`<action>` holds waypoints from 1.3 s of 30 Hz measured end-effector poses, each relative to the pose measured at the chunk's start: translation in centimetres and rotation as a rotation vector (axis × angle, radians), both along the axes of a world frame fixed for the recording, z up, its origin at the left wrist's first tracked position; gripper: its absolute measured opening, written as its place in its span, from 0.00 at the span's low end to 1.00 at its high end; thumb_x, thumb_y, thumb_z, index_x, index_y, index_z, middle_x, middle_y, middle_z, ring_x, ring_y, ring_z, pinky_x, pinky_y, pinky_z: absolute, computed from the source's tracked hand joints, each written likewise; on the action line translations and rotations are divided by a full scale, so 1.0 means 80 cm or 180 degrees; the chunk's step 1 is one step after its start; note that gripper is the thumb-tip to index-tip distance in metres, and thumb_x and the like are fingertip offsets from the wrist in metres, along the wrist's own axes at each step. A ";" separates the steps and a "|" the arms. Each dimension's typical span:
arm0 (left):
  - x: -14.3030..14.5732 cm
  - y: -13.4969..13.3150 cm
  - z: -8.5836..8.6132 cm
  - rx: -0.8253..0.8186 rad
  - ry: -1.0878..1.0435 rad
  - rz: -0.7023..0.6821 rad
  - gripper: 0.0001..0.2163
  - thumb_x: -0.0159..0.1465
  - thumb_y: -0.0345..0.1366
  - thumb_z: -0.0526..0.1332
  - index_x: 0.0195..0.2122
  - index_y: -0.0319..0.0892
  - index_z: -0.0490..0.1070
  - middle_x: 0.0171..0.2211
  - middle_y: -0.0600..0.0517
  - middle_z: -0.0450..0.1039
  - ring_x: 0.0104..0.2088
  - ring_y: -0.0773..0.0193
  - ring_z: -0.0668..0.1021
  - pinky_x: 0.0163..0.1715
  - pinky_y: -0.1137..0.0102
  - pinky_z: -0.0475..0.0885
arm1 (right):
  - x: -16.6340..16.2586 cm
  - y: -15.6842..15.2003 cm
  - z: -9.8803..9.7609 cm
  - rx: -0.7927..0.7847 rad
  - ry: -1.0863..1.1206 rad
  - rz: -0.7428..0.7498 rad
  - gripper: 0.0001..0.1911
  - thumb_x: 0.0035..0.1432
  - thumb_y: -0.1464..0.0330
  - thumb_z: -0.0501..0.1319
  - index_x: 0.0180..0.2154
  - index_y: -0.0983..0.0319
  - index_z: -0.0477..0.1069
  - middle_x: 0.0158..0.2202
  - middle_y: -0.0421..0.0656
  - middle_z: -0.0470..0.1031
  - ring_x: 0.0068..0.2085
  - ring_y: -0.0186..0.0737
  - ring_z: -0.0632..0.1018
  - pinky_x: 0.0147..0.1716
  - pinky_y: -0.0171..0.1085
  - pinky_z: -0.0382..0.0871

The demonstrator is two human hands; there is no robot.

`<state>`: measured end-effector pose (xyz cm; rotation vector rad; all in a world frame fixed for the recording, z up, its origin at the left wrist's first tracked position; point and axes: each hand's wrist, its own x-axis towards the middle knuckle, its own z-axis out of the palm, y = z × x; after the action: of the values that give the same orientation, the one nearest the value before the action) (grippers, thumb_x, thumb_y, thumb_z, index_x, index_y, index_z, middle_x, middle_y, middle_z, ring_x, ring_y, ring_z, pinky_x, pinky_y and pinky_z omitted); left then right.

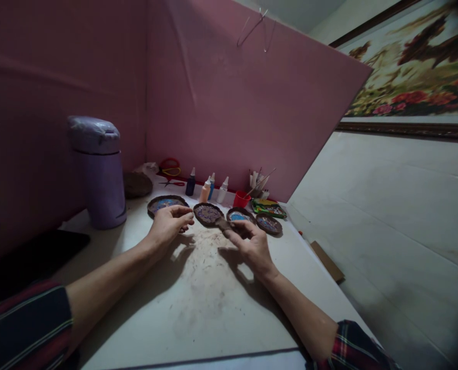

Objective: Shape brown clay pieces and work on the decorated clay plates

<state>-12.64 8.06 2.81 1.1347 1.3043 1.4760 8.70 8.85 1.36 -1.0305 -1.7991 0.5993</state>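
Note:
My right hand (254, 245) pinches a brown piece of clay (223, 224) between thumb and fingers, above the white tabletop. It is close to the near rims of the shallow brown dishes. My left hand (171, 223) is held over the table with thumb and fingertips together; whatever is between them is too small to make out. Behind the left hand lies a brown dish (163, 202) with blue and purple on it. A dish with a purplish surface (208, 213) lies between the hands. Beyond the right hand are a dish with blue and white (237, 216) and a smaller dish (269, 224).
A lavender tumbler (103, 185) stands at left, beside a brown lump of clay (136, 184). Along the back are scissors (172, 182), squeeze bottles (205, 191), a red cup (242, 199) and brushes (258, 180). A dark flat object (40, 257) lies far left. Brown smudges mark the tabletop (209, 293).

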 end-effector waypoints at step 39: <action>0.007 -0.002 0.001 0.0594 0.0274 -0.0321 0.13 0.49 0.38 0.67 0.35 0.38 0.76 0.33 0.48 0.78 0.35 0.58 0.78 0.39 0.66 0.71 | 0.008 0.008 -0.008 0.0888 -0.2272 0.0025 0.09 0.61 0.69 0.56 0.37 0.59 0.76 0.38 0.45 0.69 0.41 0.41 0.67 0.40 0.39 0.63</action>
<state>-12.08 7.88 2.87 1.3785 1.1667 1.5120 9.33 9.52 0.70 -1.1192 -2.4131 -0.0485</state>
